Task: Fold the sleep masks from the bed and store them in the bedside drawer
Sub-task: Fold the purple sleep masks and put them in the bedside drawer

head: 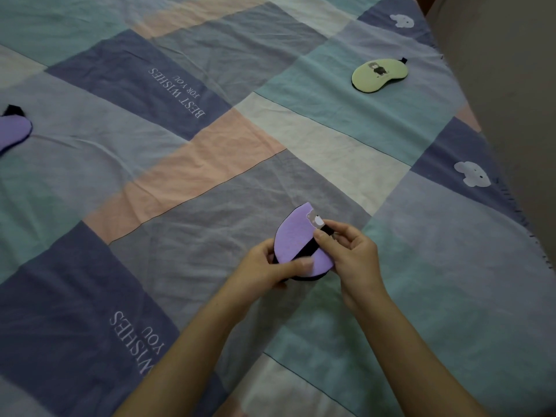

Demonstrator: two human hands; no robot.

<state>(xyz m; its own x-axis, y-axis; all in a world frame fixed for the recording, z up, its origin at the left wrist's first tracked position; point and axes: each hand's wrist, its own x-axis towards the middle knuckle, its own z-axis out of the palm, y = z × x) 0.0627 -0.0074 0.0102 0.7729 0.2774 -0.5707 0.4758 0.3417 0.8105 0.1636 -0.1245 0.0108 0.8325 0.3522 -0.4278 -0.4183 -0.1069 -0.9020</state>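
1. Head view: both hands work over the bed [210,182], which carries a patchwork cover in blue, teal, pink and white squares, some printed "BEST WISHES FOR YOU", two with white bear heads near the right edge.
2. Folded purple mask [296,240] sits between the hands, lifted just above the cover, in the lower-middle of the frame. It is doubled over, purple face out, black backing showing along the bottom edge. Small bear print at its top right corner.
3. Black strap [311,247] runs diagonally across the purple face, from lower left up toward the right hand.
4. Left hand [270,267]: clamped on the mask's lower left edge, thumb on top of the purple face, fingers underneath.
5. Right hand [350,248]: fingers closed in a pinch on the strap's upper end, at the mask's right side, thumb pressed on the strap. Blurred here, so exact fingertip contact is hard to read.
6. Green mask [379,75]: lies flat and unfolded on the cover, upper right, well apart from the hands, bear print face up, a black strap tab poking out at its top right end.
7. Second purple mask [13,132]: flat at the far left edge, cut off by the frame, black strap bit above it.
8. Bedside drawer: not visible. Plain beige surface beyond the bed's right edge, can't tell what it is.
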